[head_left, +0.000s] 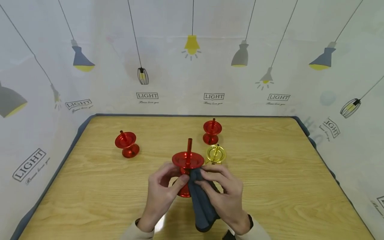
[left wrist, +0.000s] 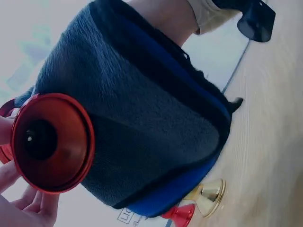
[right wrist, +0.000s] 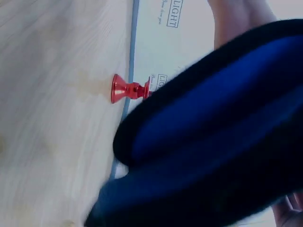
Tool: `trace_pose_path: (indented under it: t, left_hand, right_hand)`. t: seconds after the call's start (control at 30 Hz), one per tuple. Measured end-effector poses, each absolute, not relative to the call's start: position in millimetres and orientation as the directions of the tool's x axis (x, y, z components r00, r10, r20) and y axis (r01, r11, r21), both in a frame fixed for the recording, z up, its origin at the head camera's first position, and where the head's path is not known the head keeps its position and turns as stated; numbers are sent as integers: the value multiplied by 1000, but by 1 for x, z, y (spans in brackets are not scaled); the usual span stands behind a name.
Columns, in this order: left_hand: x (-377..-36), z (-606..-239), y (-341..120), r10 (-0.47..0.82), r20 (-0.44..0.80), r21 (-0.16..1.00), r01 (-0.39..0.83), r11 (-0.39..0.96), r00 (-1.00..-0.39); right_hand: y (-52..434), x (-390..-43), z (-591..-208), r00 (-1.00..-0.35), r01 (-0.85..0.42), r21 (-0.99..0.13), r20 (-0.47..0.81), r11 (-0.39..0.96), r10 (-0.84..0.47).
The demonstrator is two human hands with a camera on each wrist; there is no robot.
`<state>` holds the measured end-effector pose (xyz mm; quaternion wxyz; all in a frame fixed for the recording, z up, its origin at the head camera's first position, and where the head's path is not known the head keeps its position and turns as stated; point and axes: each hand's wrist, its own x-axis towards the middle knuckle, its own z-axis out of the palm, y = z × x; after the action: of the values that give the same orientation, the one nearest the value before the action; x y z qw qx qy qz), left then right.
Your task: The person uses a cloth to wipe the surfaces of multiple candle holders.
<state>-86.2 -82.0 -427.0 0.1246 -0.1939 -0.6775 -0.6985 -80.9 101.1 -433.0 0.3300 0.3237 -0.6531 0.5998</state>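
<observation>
My left hand (head_left: 162, 193) grips a shiny red candle holder (head_left: 188, 160) by the stem below its dish, with its tube pointing up. In the left wrist view the hollow underside of the candle holder's base (left wrist: 71, 156) faces the camera. My right hand (head_left: 226, 191) pinches a dark blue-grey cloth (head_left: 204, 203) against the stem's right side, and the cloth hangs down in folds. Bright blue shows on the cloth's other face (right wrist: 199, 123) in the right wrist view, where it covers much of the scene. The cloth hides some of the right fingers.
On the wooden table (head_left: 285, 186) stand a red candle holder (head_left: 126, 140) at the left, another red candle holder (head_left: 212, 128) at the back, and a gold candle holder (head_left: 215, 154) just behind my right hand. White printed sheets (head_left: 171, 76) rise along the table's back and sides.
</observation>
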Motion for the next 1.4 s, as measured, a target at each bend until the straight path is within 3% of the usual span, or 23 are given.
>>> trace_pose_path:
  t: [0.1, 0.27, 0.4, 0.57, 0.8, 1.0, 1.27, 1.4]
  left_hand:
    - [-86, -429, -83, 141, 384, 923, 375, -86, -912]
    - [-87, -434, -91, 274, 203, 964, 143, -223, -940]
    - [-88, -434, -93, 320, 137, 969, 60, -241, -937]
    - [-87, -428, -87, 188, 127, 983, 98, -158, -974]
    - [-87, -427, -78, 117, 301, 953, 297, -50, -946]
    - [-90, -427, -81, 152, 228, 974, 223, -50, -962]
    - [-94, -432, -95, 306, 157, 979, 108, -171, -939]
    - [-93, -432, -97, 302, 129, 982, 80, -171, -945]
  right_hand:
    - [103, -82, -437, -609, -793, -609, 793, 9, -23]
    - [107, -85, -443, -701, -702, -697, 712, -147, -29]
    - [108, -88, -446, -751, -649, -743, 660, -163, -23]
    - [110, -89, -448, -745, -662, -738, 667, -134, 4]
    - [112, -88, -444, -740, -669, -732, 672, -128, 28]
    - [113, -87, -445, -753, -656, -744, 657, -126, 40]
    - [114, -86, -444, -896, -437, -876, 444, -205, 11]
    - [113, -89, -442, -929, -361, -908, 370, -214, -2]
